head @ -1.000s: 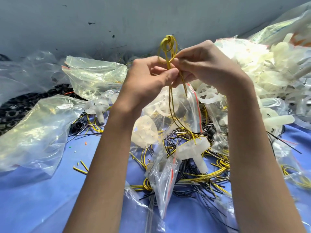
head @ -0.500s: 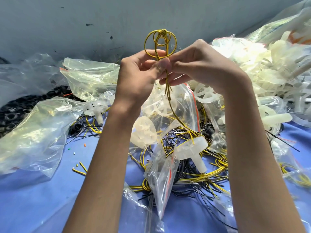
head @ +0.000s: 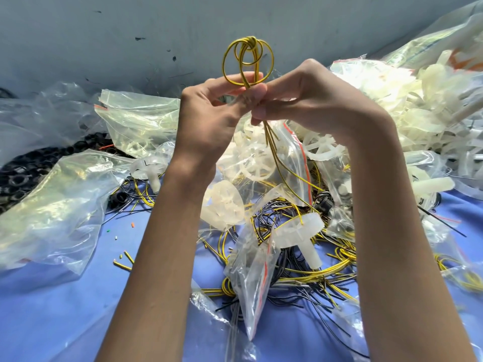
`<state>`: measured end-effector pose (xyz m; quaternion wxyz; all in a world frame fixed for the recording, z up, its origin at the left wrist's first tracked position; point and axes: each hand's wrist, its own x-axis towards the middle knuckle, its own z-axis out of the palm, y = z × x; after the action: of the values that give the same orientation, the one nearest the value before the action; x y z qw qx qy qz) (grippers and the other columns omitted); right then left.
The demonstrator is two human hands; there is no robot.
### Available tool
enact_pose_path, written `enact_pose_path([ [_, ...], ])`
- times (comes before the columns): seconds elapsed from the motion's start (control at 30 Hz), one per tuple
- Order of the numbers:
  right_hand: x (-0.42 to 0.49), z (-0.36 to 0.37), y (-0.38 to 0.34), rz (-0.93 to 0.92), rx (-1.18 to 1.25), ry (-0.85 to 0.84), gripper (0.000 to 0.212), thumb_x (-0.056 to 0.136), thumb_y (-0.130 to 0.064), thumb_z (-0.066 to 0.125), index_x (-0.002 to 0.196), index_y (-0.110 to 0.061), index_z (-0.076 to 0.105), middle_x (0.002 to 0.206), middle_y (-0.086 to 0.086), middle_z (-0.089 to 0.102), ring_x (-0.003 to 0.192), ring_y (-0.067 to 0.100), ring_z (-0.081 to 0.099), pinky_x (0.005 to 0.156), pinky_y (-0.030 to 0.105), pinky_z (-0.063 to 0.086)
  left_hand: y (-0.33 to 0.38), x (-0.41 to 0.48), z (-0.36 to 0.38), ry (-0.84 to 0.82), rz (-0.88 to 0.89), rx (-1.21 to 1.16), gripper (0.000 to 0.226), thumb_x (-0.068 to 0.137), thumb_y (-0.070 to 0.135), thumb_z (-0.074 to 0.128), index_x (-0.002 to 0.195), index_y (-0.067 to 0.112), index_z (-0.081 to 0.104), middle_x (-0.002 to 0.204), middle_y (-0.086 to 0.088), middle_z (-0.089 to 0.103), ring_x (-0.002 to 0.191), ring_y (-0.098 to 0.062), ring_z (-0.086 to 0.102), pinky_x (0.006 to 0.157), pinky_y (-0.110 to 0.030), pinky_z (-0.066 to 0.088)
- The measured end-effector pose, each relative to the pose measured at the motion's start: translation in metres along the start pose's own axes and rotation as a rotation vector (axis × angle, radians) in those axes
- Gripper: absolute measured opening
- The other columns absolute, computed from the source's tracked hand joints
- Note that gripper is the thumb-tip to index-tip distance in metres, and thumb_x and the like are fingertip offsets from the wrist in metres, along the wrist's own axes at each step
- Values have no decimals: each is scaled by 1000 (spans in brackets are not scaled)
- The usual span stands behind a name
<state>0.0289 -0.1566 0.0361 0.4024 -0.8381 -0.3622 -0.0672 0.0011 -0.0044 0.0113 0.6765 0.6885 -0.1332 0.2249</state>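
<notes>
Both hands pinch the yellow wire (head: 271, 150) tight, left hand (head: 211, 113) touching right hand (head: 311, 100). Knotted loops stick up above the pinch, loose tails dangle below it.

- Wire coil (head: 248, 61): yellow with a thin dark stripe
- Table cover (head: 52, 309): blue
- Bag seal strip (head: 300, 150): red-orange
- Plastic wheel (head: 257, 163): translucent white
- Loose wires (head: 300, 283): yellow and black

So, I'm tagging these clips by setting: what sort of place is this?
Probably a small workshop's assembly or packing bench. The left hand and right hand pinch a looped yellow wire above a blue table heaped with cut wires, white plastic parts and zip bags.
</notes>
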Motion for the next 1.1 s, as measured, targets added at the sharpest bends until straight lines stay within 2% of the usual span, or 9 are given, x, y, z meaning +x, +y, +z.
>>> enact_pose_path([
  [0.07,2,-1,0,-4,9,60,10,85,-22,69,93,-26,75,77,4,72,73,1,57,74,23,46,1,0,-2,-22,-39,5,10,83,21,71,93,21,70,63,15,62,53,6,49,55,-9,39],
  [0.17,7,0,2,25,27,206,19,83,-27,69,91,-11,77,76,17,69,68,13,52,69,33,42,0,2,-6,-61,-158,4,10,88,32,65,93,23,61,61,16,61,49,3,51,54,-13,44],
  [0.3,11,1,2,103,102,395,13,87,-16,64,81,-9,73,70,3,69,64,12,52,62,25,45,-3,3,-2,-195,-430,-54,22,101,35,41,104,15,50,62,2,71,48,-7,63,45,-12,45],
  [0.37,12,3,0,137,117,384,16,91,-14,60,79,-14,70,71,1,68,65,10,54,62,19,46,-4,1,3,-243,-534,-161,27,103,36,34,103,13,48,66,-7,73,54,-14,68,44,-13,47],
  [0.5,16,9,-8,173,158,310,28,98,-12,48,73,-15,60,73,1,65,57,0,53,62,15,45,-8,-2,12,-225,-626,-383,29,102,31,41,101,3,46,70,-23,70,62,-27,71,46,-18,51],
  [0.7,15,9,-17,226,302,243,33,102,-17,41,71,-15,52,65,-1,58,54,5,46,54,13,40,-8,2,6,-175,-720,-683,34,98,17,48,117,-10,40,101,-34,63,75,-32,68,54,-23,58],
  [0.8,13,6,-17,248,281,212,34,102,-22,43,69,-16,54,64,-1,57,55,7,43,55,15,38,-8,5,5,-93,-673,-695,33,96,10,52,121,-10,45,94,-27,66,73,-28,68,54,-22,57],
  [0.93,9,1,-17,274,209,200,35,100,-26,47,70,-15,62,60,-3,55,50,5,40,49,14,35,-10,4,10,-27,-582,-493,7,94,9,55,92,5,61,73,-2,72,70,-14,68,61,-20,57],
  [1.1,6,-1,-10,329,68,188,30,97,-24,52,90,-6,74,54,-9,57,53,8,38,46,16,32,-9,0,13,-14,-484,-296,9,95,18,56,89,18,63,69,8,71,64,-2,68,61,-14,52],
])
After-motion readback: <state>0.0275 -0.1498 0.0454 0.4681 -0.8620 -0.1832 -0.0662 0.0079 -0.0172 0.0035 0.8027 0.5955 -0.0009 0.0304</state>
